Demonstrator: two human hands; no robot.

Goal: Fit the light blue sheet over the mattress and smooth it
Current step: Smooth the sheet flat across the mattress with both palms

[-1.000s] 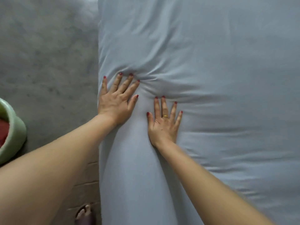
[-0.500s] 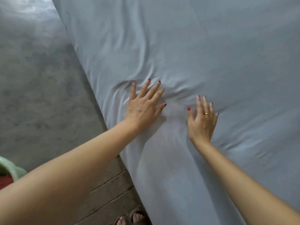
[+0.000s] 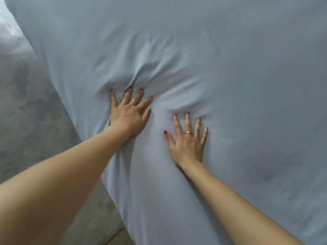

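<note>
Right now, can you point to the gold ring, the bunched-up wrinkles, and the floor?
gold ring (image 3: 188,132), head view, on the band across a right-hand finger.
wrinkles (image 3: 141,75), head view, on the sheet folds ahead of the left hand's fingertips.
floor (image 3: 26,103), head view, bare grey patch.

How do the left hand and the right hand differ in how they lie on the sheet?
The left hand lies nearer the sheet's edge and farther forward; the right hand lies farther in and closer to the person. The right hand wears a ring; the left shows none. Deeper folds bunch ahead of the left hand. Both lie flat, fingers spread.
</note>
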